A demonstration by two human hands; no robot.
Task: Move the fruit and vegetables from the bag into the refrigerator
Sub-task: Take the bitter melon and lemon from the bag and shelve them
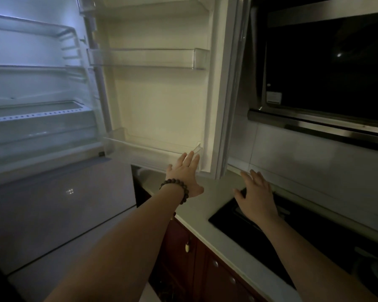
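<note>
The refrigerator (pixel 37 88) stands open at the left, its lit glass shelves bare. Its door (pixel 162 101) is swung wide to the right, with clear door bins that hold nothing. My left hand (pixel 184 174), a dark bead bracelet on its wrist, reaches with straight fingers to the door's lower right corner and touches the bottom bin (pixel 153 149). My right hand (pixel 256 195) hovers open over the white counter, fingers spread, just right of the door's edge. No bag, fruit or vegetables show in the head view.
A white countertop (pixel 207 205) runs along the right with a black glass cooktop (pixel 260 227) set in it. Dark red cabinet doors (pixel 205 269) sit below. A dark window (pixel 327 62) with a metal frame fills the upper right, above a tiled wall. Closed lower fridge drawers (pixel 59 205) are at the left.
</note>
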